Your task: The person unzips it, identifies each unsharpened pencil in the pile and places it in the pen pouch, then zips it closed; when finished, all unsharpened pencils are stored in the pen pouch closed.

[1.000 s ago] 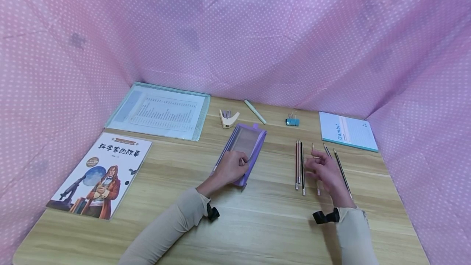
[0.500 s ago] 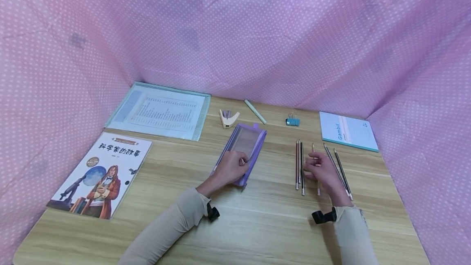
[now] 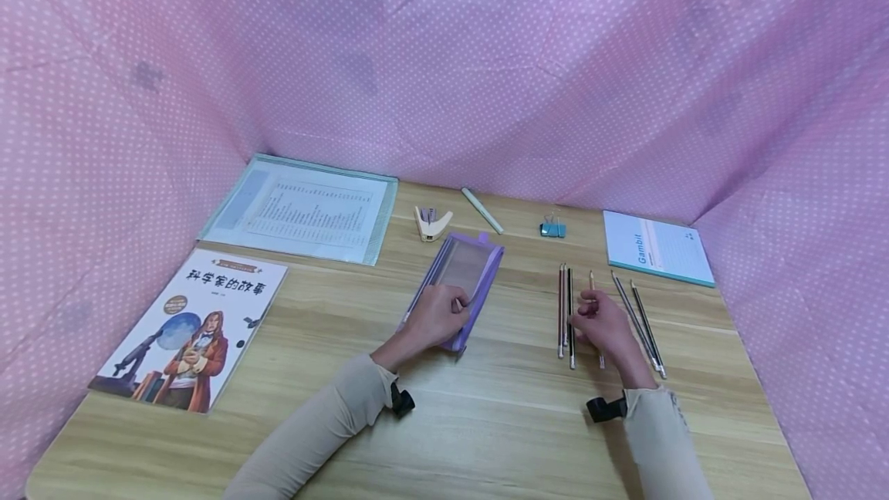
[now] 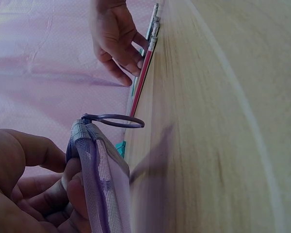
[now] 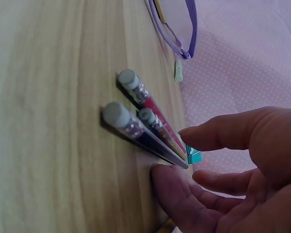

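Note:
My left hand pinches the near part of a purple mesh pencil case. The left wrist view shows fingers and thumb around the zipped end of the pencil case. Over the pencils to the right is my right hand, thumb and fingers apart. It hovers beside a close group holding a black pencil and a red pencil. Another pencil lies partly hidden beneath this hand. Further right, a grey pencil and a dark pencil lie side by side.
Behind the pencil case are a cream stapler, a pale green pen and a teal binder clip. A notebook lies back right. A document folder and a picture book lie left. Pink cloth surrounds the table.
My right hand has shifted slightly left, toward the close group of pencils, uncovering more of the grey pencil. The left hand and the pencil case have stayed in place.

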A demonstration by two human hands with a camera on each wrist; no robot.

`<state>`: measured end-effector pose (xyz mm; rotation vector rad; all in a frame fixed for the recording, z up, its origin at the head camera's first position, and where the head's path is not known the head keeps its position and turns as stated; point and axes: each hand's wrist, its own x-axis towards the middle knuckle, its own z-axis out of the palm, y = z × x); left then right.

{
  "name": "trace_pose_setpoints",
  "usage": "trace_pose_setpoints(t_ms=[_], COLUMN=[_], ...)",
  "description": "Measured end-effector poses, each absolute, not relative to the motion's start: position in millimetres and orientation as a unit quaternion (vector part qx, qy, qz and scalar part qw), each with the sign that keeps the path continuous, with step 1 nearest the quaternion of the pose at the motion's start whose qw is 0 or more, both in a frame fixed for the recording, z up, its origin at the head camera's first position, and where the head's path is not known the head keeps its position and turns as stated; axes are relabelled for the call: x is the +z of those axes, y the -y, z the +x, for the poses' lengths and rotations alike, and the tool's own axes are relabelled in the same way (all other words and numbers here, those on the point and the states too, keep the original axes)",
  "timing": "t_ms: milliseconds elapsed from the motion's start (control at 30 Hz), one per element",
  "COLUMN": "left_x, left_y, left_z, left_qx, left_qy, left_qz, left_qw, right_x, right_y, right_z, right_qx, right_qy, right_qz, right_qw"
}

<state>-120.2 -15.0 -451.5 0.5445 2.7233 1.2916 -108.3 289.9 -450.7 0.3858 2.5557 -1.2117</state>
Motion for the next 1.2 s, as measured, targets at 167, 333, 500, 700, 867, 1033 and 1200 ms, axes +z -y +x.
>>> trace_pose_setpoints(t_ms=[167,333,500,700,867,1033,1200], left_x=[-451,-450,-450,-450,-451,-452,-451], left_y=[15,15,15,15,15,16,16], left_z=[-120,-120,-120,-120,-120,-120,-120], left_qx=[0.423,0.416,0.416,0.416,0.418,0.418,0.421], left_qy=[-0.888,-0.89,-0.89,-0.89,-0.889,-0.89,-0.888], left_qz=[0.178,0.181,0.181,0.182,0.184,0.18,0.179], left_qw=[0.039,0.035,0.042,0.036,0.031,0.036,0.042], right_x=[-451,-451,-452,-452,-451,-449,-449], right_y=[-289,-287,-284,-283,-281,-278,-277], right_z=[-107,-108,-110,-112,-114,-116,-118], right_qx=[-0.39,-0.371,-0.344,-0.308,-0.296,-0.28,-0.276], right_qy=[-0.902,-0.912,-0.923,-0.938,-0.94,-0.942,-0.94], right_qz=[0.121,0.114,0.106,0.08,0.075,0.084,0.096], right_qw=[0.141,0.135,0.136,0.138,0.151,0.167,0.176])
